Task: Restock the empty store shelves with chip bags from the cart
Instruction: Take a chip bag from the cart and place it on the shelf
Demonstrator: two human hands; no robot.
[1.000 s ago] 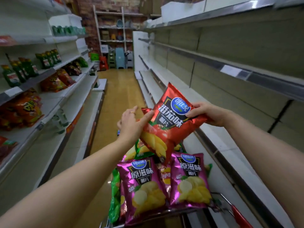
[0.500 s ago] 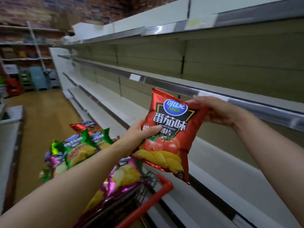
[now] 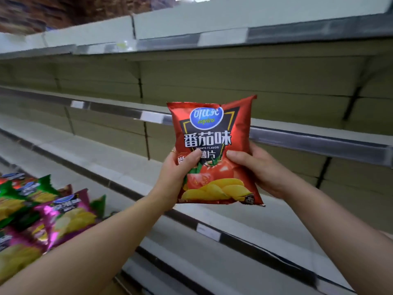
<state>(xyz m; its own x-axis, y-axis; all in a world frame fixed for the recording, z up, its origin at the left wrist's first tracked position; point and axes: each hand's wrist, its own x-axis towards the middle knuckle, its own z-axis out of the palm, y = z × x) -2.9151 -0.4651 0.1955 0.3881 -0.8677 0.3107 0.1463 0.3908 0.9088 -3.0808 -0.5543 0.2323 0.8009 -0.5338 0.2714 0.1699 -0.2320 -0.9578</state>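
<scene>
Red foil catches the light: a red foil chip bag (image 3: 212, 135), printed with a blue oval logo, white Chinese characters and a picture of tomatoes and yellow chips, is held upright in front of bare store shelving, its printed face toward the camera. Both hands hold it by its lower half.

The left hand (image 3: 174, 179) grips the bag's left edge. Its thumb is curled over the front beside the tomato picture, and the other fingers are hidden behind the foil. A thin gold ring (image 3: 173, 151) shows on 1 finger. The right hand (image 3: 263, 173) grips the right edge the same way, with the thumb pressed across the front and the remaining fingers behind the bag, out of sight.

The bag's upper half stands in front of a grey metal shelf rail (image 3: 319, 143) at about that shelf's level. Whether the foil touches the rail cannot be told. Above runs a pale upper shelf (image 3: 191, 26). Below the arms, a lower white shelf (image 3: 265, 222) with a dark front edge steps out toward the person and carries a white paper price label (image 3: 208, 231).

At lower left lies a blurred heap of purple, green and red foil bags (image 3: 53, 211), well apart from the held bag.
</scene>
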